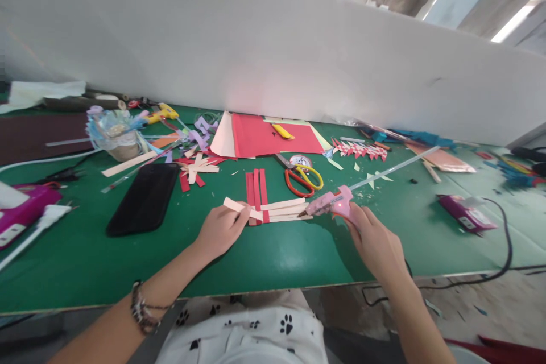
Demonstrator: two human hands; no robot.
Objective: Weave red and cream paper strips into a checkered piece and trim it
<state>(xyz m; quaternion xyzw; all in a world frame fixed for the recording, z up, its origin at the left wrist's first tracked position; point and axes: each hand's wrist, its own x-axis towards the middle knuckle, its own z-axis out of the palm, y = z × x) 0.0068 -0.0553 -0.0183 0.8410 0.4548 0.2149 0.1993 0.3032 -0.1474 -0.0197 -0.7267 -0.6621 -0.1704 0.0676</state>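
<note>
My left hand [224, 228] pinches a pale paper strip [234, 205] at the left side of a small weave of paper. In that weave, red strips [256, 185] run away from me and pale strips [285, 210] run out to the right, crossing near my left fingertips. My right hand [377, 242] is wrapped around the handle of a pink glue gun [335, 203], its small light glowing. The gun's dark nozzle is over the right ends of the pale strips; whether it touches them I cannot tell. A long clear glue stick [396, 166] juts from its back.
Scissors [305, 176] with red and yellow handles lie just behind the weave. A black phone [144, 199] rests at left. Behind are red paper sheets [273, 139] with a yellow cutter [282, 131]. A purple power strip [464, 213] and cord sit at right.
</note>
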